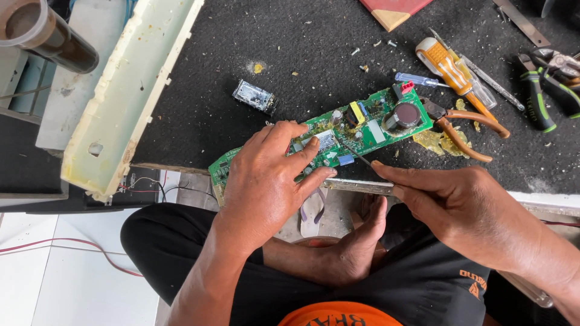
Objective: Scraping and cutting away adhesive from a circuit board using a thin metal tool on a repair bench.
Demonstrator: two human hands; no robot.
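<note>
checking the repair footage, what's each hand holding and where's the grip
Left hand presses down on the green circuit board near its middle. Right hand pinches a thin dark tool at its rear end.

The person's bare left hand (266, 181) and bare right hand (450, 208) carry no gloves, rings or watch, and both forearms are uncovered, with no sleeve reaching the wrists. The fingers (302, 154) have short nails. Loose black fabric trousers (163, 241) cover the legs, with a small orange printed mark near the right thigh. An orange shirt with dark lettering (341, 314) shows at the bottom edge. The feet are bare.
</note>
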